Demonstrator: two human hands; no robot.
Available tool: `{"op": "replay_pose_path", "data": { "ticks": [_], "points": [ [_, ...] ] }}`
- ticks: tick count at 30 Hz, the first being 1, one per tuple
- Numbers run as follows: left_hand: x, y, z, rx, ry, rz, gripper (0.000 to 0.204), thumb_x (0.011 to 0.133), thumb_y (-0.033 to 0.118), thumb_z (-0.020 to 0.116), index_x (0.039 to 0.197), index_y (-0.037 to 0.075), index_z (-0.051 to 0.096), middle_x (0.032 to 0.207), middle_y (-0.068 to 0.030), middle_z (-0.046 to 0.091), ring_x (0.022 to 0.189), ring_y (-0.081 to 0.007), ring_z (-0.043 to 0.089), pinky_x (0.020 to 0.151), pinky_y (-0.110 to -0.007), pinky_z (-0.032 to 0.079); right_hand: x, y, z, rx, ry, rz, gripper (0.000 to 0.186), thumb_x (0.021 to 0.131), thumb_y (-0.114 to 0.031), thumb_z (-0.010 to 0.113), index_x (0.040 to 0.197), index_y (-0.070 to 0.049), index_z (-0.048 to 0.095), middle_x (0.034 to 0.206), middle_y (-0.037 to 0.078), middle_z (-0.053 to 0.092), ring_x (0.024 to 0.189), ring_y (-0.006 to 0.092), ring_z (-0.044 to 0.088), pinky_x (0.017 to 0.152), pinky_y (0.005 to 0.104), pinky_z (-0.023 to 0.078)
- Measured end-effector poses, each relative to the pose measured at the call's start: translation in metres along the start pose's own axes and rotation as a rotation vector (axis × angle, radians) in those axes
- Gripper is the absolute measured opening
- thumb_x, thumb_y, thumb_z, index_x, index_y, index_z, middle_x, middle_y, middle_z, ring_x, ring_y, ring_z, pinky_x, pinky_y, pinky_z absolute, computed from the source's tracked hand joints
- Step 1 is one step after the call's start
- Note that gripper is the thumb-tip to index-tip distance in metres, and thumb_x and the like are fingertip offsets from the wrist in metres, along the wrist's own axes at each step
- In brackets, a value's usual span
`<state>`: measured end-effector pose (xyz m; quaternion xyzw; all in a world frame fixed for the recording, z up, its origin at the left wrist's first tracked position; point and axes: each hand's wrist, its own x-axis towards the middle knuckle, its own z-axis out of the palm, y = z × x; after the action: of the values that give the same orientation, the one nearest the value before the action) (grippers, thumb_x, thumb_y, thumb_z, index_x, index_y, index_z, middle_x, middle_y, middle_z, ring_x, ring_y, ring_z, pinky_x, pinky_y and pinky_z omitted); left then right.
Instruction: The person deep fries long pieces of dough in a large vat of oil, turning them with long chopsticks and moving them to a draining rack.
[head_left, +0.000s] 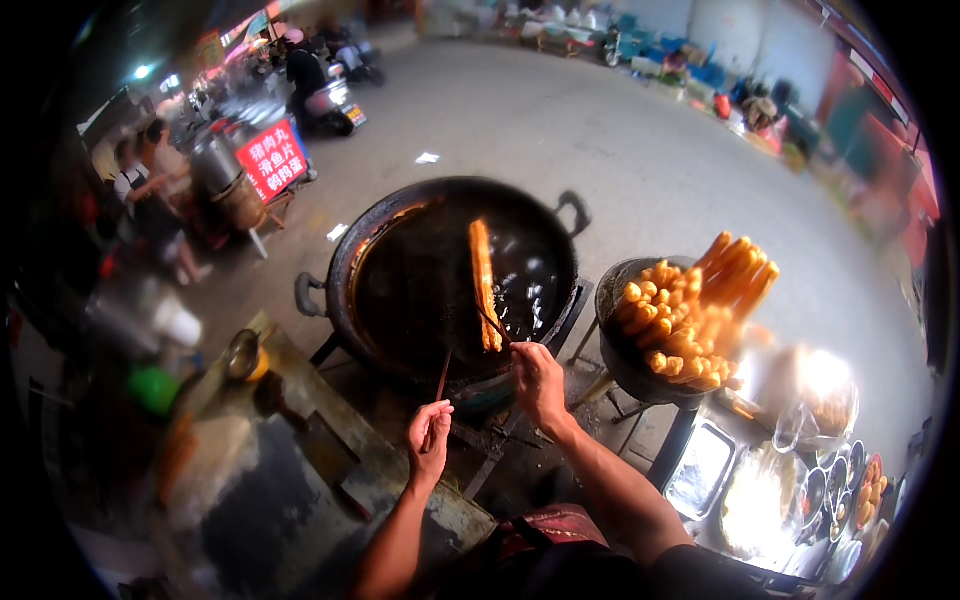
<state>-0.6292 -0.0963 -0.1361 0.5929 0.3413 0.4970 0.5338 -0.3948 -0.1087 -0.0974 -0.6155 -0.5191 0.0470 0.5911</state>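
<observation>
A long golden fried dough stick [481, 262] lies in the dark oil of a big black two-handled wok [340, 270]. At the wok's near edge my right hand [538, 380] is closed on a dark chopstick [492, 322], whose far end touches the near part of the dough stick. Lower and to the left, my left hand [430, 438] is closed round a reddish-brown chopstick [443, 377] pointing up toward the wok's near rim, apart from the dough. Whether either hand holds a second chopstick, I cannot tell.
A dark round container [606, 302] full of fried dough sticks [690, 310] stands right of the wok. A worktable [310, 440] with a ladle is at the lower left. Lower right are a metal tray [703, 468] and plastic bags. A red sign [271, 160] and people are farther left.
</observation>
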Motion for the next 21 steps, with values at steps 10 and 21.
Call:
{"op": "replay_pose_path", "data": {
  "ticks": [10,21],
  "points": [
    [-0.005,-0.006,-0.002,0.043,0.057,0.021,0.029,0.106,0.026,0.067,0.118,0.000,0.069,0.106,-0.0045,0.071,0.091,-0.0090,0.061,0.085,-0.025,0.050,-0.006,-0.007,-0.010,0.045,-0.035,0.033,0.018,0.096,0.006,0.066,0.113,-0.001,0.070,0.103,0.015,0.071,0.091,0.0263,0.071,0.080,0.0320,0.056],
    [-0.012,-0.015,-0.013,0.084,0.045,0.043,0.033,0.114,0.028,0.049,0.116,0.003,0.070,0.103,-0.0028,0.069,0.079,-0.0076,0.056,0.067,-0.024,0.043,-0.008,-0.009,-0.033,-0.056,0.038,-0.185,0.021,0.095,0.006,0.069,0.114,-0.003,0.069,0.109,0.016,0.073,0.092,0.0313,0.073,0.082,0.0346,0.058]
  ]
}}
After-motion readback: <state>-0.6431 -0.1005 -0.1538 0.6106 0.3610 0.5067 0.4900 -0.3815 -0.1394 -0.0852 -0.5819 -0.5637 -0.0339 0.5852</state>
